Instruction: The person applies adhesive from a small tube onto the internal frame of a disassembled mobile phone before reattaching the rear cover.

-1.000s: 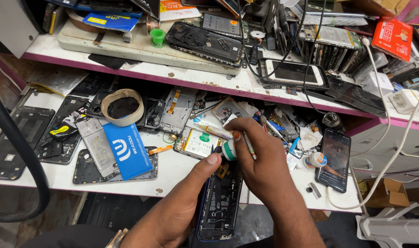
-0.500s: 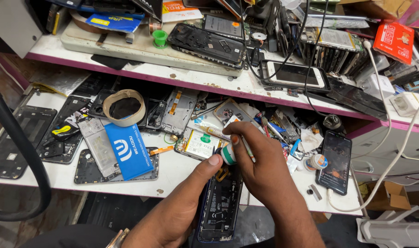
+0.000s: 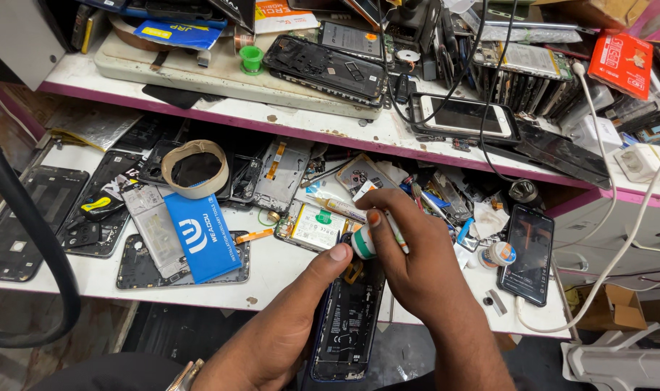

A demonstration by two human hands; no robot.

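Black open phone [image 3: 347,318] overhangs the bench edge [image 3: 200,286], both hands on it.

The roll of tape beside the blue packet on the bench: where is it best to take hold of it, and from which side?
Probably from above. The roll of tape lies flat with its open middle facing up, so fingers could pinch the ring's wall, one inside and one outside. The near edge, next to the blue packet, looks least crowded; phone parts press close on the right. Both hands are busy at the opened phone.
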